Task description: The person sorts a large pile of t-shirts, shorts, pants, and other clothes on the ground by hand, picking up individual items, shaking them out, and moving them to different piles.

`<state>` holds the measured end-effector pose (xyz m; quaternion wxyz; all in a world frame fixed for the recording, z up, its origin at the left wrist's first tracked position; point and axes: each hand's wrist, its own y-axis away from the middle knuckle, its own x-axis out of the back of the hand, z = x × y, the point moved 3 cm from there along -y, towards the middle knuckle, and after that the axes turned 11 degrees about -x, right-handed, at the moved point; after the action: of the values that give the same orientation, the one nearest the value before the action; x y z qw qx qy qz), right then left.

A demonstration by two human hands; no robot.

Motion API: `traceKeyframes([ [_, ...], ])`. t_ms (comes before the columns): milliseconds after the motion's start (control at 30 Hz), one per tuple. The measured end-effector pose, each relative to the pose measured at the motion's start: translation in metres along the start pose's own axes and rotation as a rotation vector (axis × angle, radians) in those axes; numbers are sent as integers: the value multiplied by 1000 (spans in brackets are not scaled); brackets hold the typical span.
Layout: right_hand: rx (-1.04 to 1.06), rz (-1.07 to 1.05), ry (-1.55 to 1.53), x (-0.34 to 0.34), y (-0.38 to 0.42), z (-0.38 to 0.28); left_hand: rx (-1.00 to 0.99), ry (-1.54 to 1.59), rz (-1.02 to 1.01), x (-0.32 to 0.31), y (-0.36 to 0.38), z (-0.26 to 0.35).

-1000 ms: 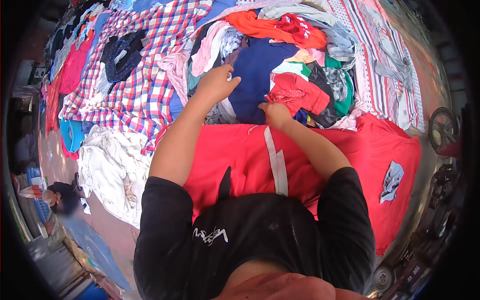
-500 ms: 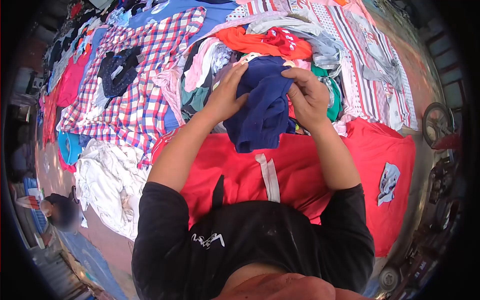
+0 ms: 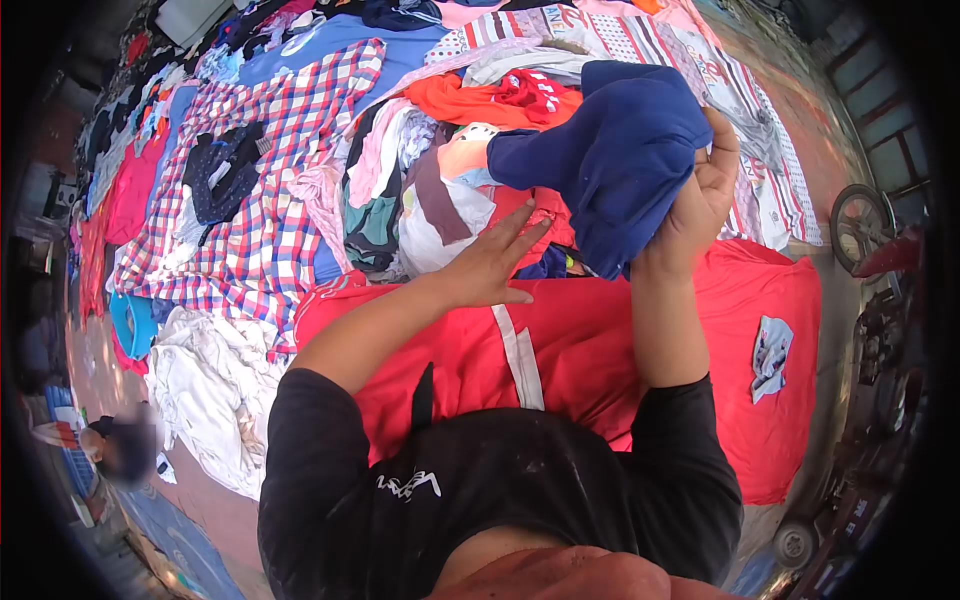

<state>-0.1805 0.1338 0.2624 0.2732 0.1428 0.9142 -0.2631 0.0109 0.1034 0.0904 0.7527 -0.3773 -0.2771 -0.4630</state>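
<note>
A navy blue garment (image 3: pixel 630 150) hangs bunched from my right hand (image 3: pixel 700 195), whose fingers pinch its right edge. One narrow end of the cloth reaches left over the pile. Low over the front of the pile, my left hand (image 3: pixel 490 262) is empty with its fingers spread. It is nearest to a red cloth (image 3: pixel 548 215) and a white, brown and peach piece (image 3: pixel 440 205). Behind the navy garment lies an orange garment (image 3: pixel 455 103). Closest to my body, a large red cloth (image 3: pixel 450 325) with white strips is spread out.
A checked cloth (image 3: pixel 290 130) with a dark garment (image 3: pixel 222 175) on it spreads to the left. White clothes (image 3: pixel 215 395) are heaped at lower left, near a blurred person (image 3: pixel 125 445). A small grey printed piece (image 3: pixel 772 355) rests at right, and a wheel (image 3: pixel 863 230) stands beyond.
My left hand has let go of the navy garment and opened lower down. My right hand has carried the garment up and to the right, uncovering clothes in the pile.
</note>
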Motion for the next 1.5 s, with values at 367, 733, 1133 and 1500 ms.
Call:
traceKeyframes([
  [367,129,5,553,-13,-10,23,-25,189,375,-24,-33,35],
  [733,285,210,1386,65,-66,-3,170,1768,852,131,-4,-36],
  [1133,-998,17,283,120,-51,106,482,1611,616,79,5,-36],
  [1500,-309,-10,1441,209,-74,132,339,1264,323,39,-5,1],
])
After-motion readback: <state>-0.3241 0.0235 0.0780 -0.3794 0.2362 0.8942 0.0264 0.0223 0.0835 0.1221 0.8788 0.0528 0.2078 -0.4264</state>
